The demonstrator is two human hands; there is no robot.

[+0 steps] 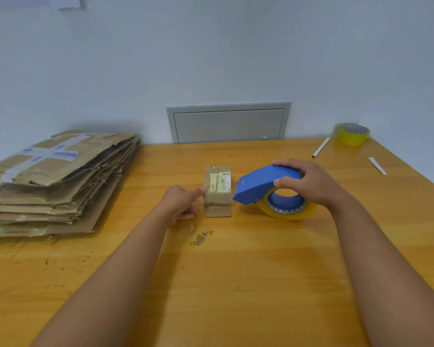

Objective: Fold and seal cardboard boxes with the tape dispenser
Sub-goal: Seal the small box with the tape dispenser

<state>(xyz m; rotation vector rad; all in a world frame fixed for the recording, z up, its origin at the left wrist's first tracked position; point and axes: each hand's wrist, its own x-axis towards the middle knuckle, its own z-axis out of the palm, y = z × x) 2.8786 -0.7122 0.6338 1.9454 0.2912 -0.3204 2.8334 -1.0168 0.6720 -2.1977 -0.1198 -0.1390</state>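
R hand (311, 186) at centre-right: fingers curled over the blue tape dispenser (268, 186), gripping it, nose just beside the small box (218, 190) mid-frame on the bench (236, 284). L hand (183, 202): index finger straight, tip touching box's left side, other fingers curled, holding nothing. Flat cardboard stack (60, 181) at left; spare tape roll (353, 134) upper right.

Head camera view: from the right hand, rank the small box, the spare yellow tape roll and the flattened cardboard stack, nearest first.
From the right hand:
1. small box, just to its left.
2. spare yellow tape roll, far right corner.
3. flattened cardboard stack, across the table on the left.
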